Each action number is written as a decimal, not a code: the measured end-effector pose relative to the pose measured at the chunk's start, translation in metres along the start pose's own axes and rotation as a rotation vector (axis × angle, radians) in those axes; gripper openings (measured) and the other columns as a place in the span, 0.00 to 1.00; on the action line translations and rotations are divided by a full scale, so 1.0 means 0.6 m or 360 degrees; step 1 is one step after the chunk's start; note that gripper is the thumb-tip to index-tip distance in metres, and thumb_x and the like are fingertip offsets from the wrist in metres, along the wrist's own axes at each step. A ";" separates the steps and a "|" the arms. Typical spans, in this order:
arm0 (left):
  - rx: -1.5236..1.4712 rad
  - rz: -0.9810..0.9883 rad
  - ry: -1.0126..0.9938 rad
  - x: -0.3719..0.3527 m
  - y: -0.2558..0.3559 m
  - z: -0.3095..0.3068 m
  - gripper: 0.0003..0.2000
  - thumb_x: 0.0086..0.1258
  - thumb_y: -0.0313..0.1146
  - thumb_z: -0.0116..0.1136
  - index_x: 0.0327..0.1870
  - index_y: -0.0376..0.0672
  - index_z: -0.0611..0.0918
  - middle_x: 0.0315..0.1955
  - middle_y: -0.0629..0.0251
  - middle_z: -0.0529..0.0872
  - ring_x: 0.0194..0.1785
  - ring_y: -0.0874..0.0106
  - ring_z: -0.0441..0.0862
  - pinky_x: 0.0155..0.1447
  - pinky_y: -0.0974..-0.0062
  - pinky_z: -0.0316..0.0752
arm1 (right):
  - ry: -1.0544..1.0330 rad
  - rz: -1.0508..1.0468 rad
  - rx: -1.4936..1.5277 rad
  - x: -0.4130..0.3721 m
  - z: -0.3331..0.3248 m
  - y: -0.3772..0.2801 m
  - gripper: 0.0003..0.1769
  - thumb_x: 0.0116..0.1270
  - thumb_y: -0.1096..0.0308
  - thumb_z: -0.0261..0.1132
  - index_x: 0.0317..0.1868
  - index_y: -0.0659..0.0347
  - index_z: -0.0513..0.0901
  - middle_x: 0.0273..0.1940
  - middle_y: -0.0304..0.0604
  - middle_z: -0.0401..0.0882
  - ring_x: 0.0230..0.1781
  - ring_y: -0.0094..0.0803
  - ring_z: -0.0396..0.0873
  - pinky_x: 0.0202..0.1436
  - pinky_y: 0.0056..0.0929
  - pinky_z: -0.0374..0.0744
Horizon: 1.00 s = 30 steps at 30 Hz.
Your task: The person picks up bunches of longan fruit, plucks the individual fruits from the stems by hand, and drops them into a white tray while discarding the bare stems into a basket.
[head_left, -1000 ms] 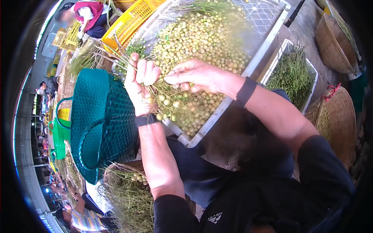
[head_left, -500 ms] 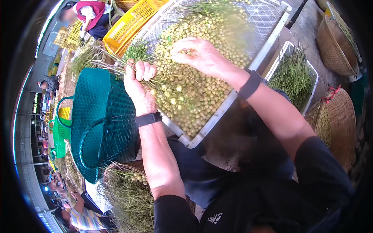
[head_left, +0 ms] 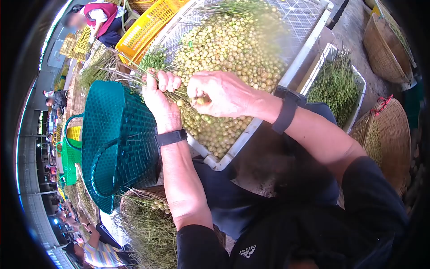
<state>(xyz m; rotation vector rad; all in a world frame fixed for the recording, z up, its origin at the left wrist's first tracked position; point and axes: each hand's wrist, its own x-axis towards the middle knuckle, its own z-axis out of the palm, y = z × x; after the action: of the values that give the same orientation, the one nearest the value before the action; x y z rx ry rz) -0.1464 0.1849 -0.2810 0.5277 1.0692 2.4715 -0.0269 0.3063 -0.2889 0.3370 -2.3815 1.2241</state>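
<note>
My left hand (head_left: 160,96) is wrapped round a bunch of thin stems (head_left: 130,75), whose fruited end hangs over the tray. My right hand (head_left: 221,94) is beside it, fingers curled in on a small round green-yellow fruit (head_left: 204,99) from the bunch. Beneath both hands, many loose round fruits (head_left: 233,49) are heaped in a white mesh tray (head_left: 302,24). Part of the bunch is hidden behind my right hand.
A teal woven basket (head_left: 103,134) stands left of the tray, with a yellow crate (head_left: 148,29) behind. Fruited stems (head_left: 333,89) fill a white bin at right, near wicker baskets (head_left: 387,49). Stripped-looking stems (head_left: 150,228) lie below. A person in a red vest (head_left: 101,15) sits at the upper left.
My right hand has come down and toward me from over the loose fruits to the bunch, and its fingers have closed. My left hand has stayed in nearly the same place.
</note>
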 end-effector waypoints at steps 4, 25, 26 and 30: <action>0.0129 0.0070 0.0177 -0.007 -0.004 0.020 0.12 0.74 0.36 0.44 0.27 0.47 0.64 0.12 0.75 0.58 0.17 0.79 0.56 0.23 0.78 0.57 | 0.0064 0.0188 -0.0067 0.011 -0.012 0.015 0.10 0.52 0.73 0.66 0.31 0.61 0.72 0.27 0.43 0.76 0.26 0.37 0.78 0.29 0.33 0.75; 0.0487 0.0207 0.0582 -0.012 -0.011 0.033 0.08 0.74 0.34 0.41 0.33 0.46 0.61 0.15 0.71 0.62 0.17 0.77 0.60 0.22 0.74 0.64 | 0.0145 0.0714 0.0268 0.023 -0.002 0.040 0.07 0.62 0.65 0.63 0.31 0.60 0.78 0.26 0.37 0.78 0.25 0.24 0.75 0.29 0.25 0.75; 0.0427 0.0210 0.0577 -0.010 -0.008 0.026 0.08 0.74 0.34 0.42 0.33 0.47 0.61 0.15 0.72 0.62 0.17 0.78 0.59 0.22 0.75 0.64 | 0.0146 0.0715 0.0269 0.026 -0.011 0.047 0.07 0.62 0.65 0.63 0.31 0.60 0.78 0.26 0.37 0.78 0.25 0.24 0.75 0.29 0.25 0.75; 0.0057 0.0072 0.0541 0.001 0.004 -0.012 0.10 0.74 0.34 0.40 0.29 0.46 0.63 0.15 0.74 0.59 0.19 0.78 0.57 0.25 0.74 0.62 | 0.0055 0.1301 0.1707 0.030 -0.051 0.033 0.06 0.63 0.68 0.62 0.32 0.61 0.79 0.29 0.36 0.79 0.23 0.16 0.72 0.20 0.15 0.67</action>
<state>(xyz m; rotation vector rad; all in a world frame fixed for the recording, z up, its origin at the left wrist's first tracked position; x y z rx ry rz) -0.1510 0.1793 -0.2837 0.1429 1.2404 2.6483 -0.0423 0.3423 -0.2789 -0.4155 -1.5994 2.7719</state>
